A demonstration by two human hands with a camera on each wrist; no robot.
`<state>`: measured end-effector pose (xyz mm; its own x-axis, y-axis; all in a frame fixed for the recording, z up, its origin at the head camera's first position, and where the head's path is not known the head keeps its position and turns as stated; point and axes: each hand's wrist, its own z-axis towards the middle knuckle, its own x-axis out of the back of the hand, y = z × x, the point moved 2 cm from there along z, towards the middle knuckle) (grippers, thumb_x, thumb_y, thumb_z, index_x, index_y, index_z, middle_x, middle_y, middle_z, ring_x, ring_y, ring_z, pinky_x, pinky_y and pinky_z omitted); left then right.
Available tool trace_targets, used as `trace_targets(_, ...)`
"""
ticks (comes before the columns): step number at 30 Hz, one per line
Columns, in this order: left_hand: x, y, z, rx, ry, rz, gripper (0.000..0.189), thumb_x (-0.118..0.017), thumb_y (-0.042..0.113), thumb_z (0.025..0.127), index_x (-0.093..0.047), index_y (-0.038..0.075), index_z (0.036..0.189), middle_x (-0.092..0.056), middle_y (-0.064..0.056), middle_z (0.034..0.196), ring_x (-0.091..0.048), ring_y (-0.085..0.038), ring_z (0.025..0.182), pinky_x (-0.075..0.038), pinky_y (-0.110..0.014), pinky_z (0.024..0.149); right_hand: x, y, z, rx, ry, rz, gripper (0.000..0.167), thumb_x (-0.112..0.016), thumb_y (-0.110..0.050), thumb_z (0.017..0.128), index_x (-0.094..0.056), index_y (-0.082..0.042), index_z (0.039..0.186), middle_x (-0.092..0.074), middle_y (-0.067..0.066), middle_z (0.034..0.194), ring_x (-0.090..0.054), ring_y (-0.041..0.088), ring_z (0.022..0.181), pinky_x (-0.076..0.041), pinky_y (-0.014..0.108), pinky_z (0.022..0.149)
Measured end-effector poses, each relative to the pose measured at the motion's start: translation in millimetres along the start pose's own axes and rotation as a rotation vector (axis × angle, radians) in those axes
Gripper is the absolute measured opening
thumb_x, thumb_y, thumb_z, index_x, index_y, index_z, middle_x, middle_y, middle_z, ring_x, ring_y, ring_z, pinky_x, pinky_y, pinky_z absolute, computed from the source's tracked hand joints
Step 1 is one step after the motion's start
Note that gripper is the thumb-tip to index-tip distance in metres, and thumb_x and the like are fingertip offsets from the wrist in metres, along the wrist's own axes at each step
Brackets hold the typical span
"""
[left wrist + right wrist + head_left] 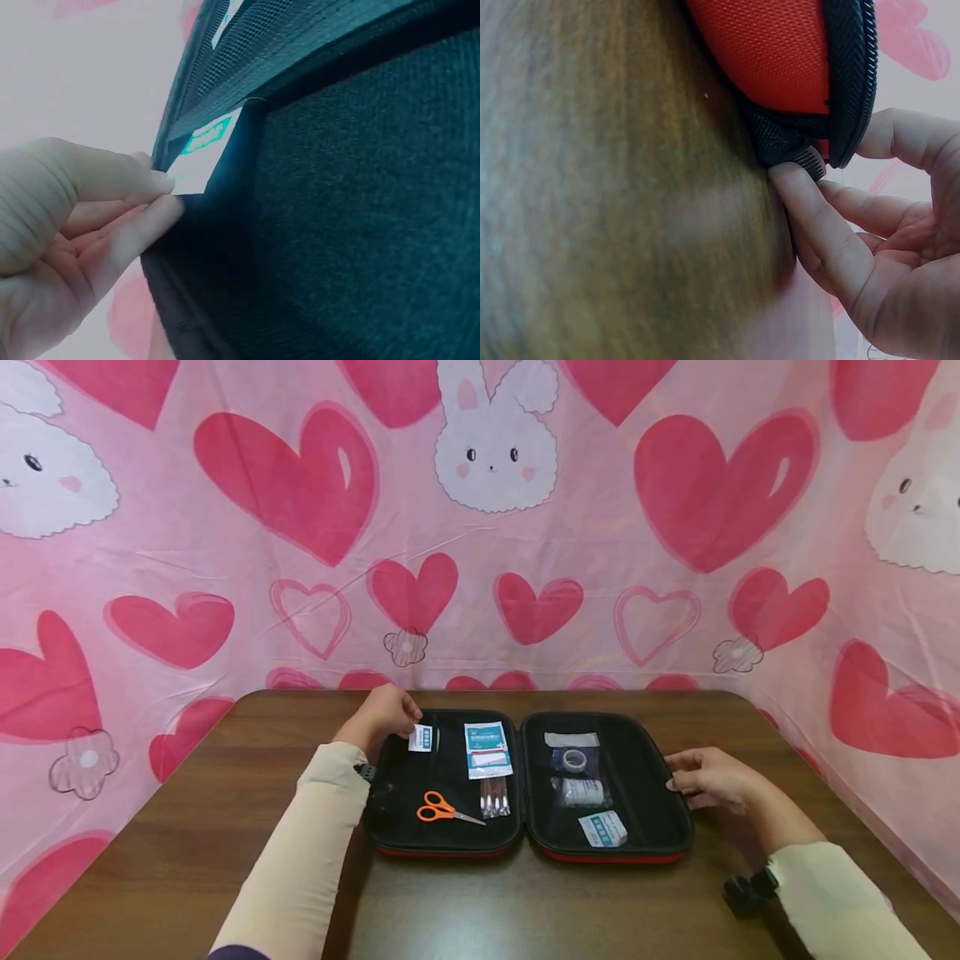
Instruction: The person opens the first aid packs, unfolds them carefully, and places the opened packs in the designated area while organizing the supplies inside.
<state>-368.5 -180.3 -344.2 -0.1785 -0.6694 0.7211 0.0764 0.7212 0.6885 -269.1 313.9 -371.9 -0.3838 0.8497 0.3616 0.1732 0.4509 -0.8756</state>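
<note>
A black-lined first-aid case (622,727) with a red shell lies unfolded on the table. At the far-left corner of its left half, my left hand (386,710) pinches a small white-and-teal packet (421,738) between thumb and fingertips; the left wrist view shows the packet (204,154) close against the black lining. My right hand (712,777) grips the case's right edge. In the right wrist view, its fingers (821,217) sit at a black strap (780,139) and the zipped rim, beside the red shell (769,52).
Orange-handled scissors (446,808), swabs (494,797) and larger teal-and-white packets (486,745) lie in the left half. The right half holds a tape roll (574,761), a wrapped bandage roll (582,792) and a small packet (603,829). A pink heart-print cloth (480,543) hangs behind the wooden table (465,910).
</note>
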Motion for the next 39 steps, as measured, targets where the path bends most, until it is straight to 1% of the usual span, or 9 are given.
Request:
trace_targets(5,-7.1,-1.6,1.9,0.006,-0.001,-0.108,0.02,-0.076,-0.012,0.076,-0.07,-0.008,0.094,-0.07,-0.016,0.084,-0.066,-0.022,0.072,-0.059,-0.033,0.065,1.0,0.5,-0.8,0.008,-0.002,0.001,0.063,-0.063,-0.004,0.089,-0.031,0.022,0.137,-0.062,0.021,0.114,-0.064,0.028,0.095,-0.055,0.05,0.084)
trace_targets(7,-9.1,-2.4,1.9,0.003,-0.006,-0.133,0.021,-0.076,-0.012,0.076,-0.07,-0.009,0.096,-0.07,-0.016,0.086,-0.067,-0.022,0.071,-0.059,-0.033,0.065,1.0,0.6,-0.9,0.009,-0.004,0.002,0.063,-0.063,-0.004,0.089,-0.031,0.022,0.137,-0.062,0.02,0.114,-0.063,0.027,0.095,-0.055,0.05,0.083)
trace_targets(15,-16.3,-3.2,0.0,-0.04,-0.009,-0.133,0.023,-0.076,-0.008,0.077,-0.07,-0.006,0.099,-0.07,-0.015,0.09,-0.069,-0.022,0.073,-0.059,-0.034,0.068,0.7,0.9,-0.7,0.008,-0.006,0.002,0.063,-0.063,-0.005,0.09,-0.031,0.022,0.137,-0.062,0.021,0.115,-0.064,0.027,0.095,-0.055,0.049,0.083)
trace_targets(18,-18.6,-2.7,-0.9,-0.033,-0.006,-0.148,0.022,-0.076,-0.007,0.079,-0.07,-0.005,0.1,-0.069,-0.015,0.092,-0.07,-0.022,0.074,-0.059,-0.034,0.07,0.2,1.1,-1.3,0.008,-0.006,0.002,0.064,-0.063,-0.005,0.09,-0.031,0.022,0.138,-0.061,0.022,0.116,-0.064,0.027,0.095,-0.055,0.049,0.083)
trace_targets(26,-21.8,-4.2,4.3,-0.037,0.017,-0.158,0.021,-0.077,-0.006,0.078,-0.071,-0.005,0.098,-0.069,-0.014,0.091,-0.068,-0.022,0.074,-0.059,-0.035,0.071,2.1,1.4,-1.7,0.012,-0.001,0.0,0.063,-0.062,-0.005,0.09,-0.031,0.022,0.138,-0.062,0.02,0.114,-0.063,0.026,0.094,-0.055,0.048,0.083)
trace_targets(33,-26.4,-2.9,3.7,-0.016,0.007,-0.225,0.025,-0.076,-0.009,0.077,-0.068,-0.007,0.1,-0.068,-0.016,0.091,-0.067,-0.022,0.075,-0.059,-0.035,0.07,1.8,1.1,-0.8,0.011,-0.009,-0.003,0.064,-0.063,-0.006,0.09,-0.031,0.022,0.138,-0.061,0.02,0.115,-0.064,0.027,0.094,-0.055,0.048,0.083)
trace_targets(39,-28.2,-5.0,5.7,0.001,-0.001,-0.239,0.026,-0.074,-0.007,0.08,-0.068,-0.005,0.105,-0.066,-0.016,0.097,-0.066,-0.024,0.081,-0.058,-0.037,0.077,0.0,0.3,-0.1,0.011,-0.006,0.004,0.064,-0.063,-0.005,0.089,-0.031,0.022,0.138,-0.062,0.021,0.114,-0.064,0.027,0.093,-0.055,0.048,0.082)
